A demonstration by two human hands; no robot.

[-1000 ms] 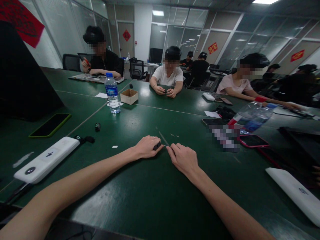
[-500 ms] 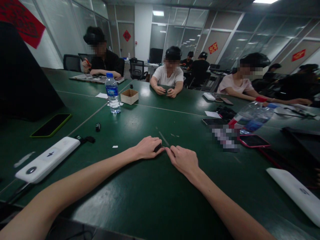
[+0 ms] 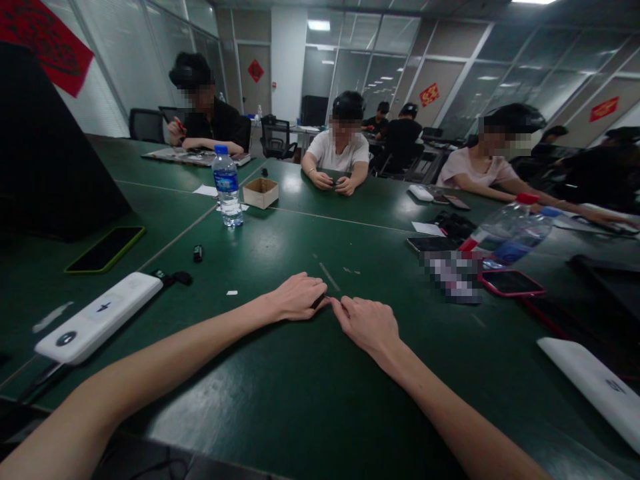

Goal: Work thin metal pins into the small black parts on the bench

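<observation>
Above the dark green table, my left hand is closed on a small black object, mostly covered by the fingers; its kind cannot be made out. My right hand is closed too, its thumb and forefinger pinched close to that object, with the fingertips of both hands almost touching. Whatever the right fingers pinch is too small to name. Left of my hands lie a white paper scrap and a small black piece.
A white power bank and a green-edged phone lie left. A water bottle stands by an open box. Right are bottles, a pink-edged phone and a white device. Several people sit around.
My left fingers have curled slightly further over the black object, so less of it shows. My right hand has hardly moved. The whole view has shifted a little.
</observation>
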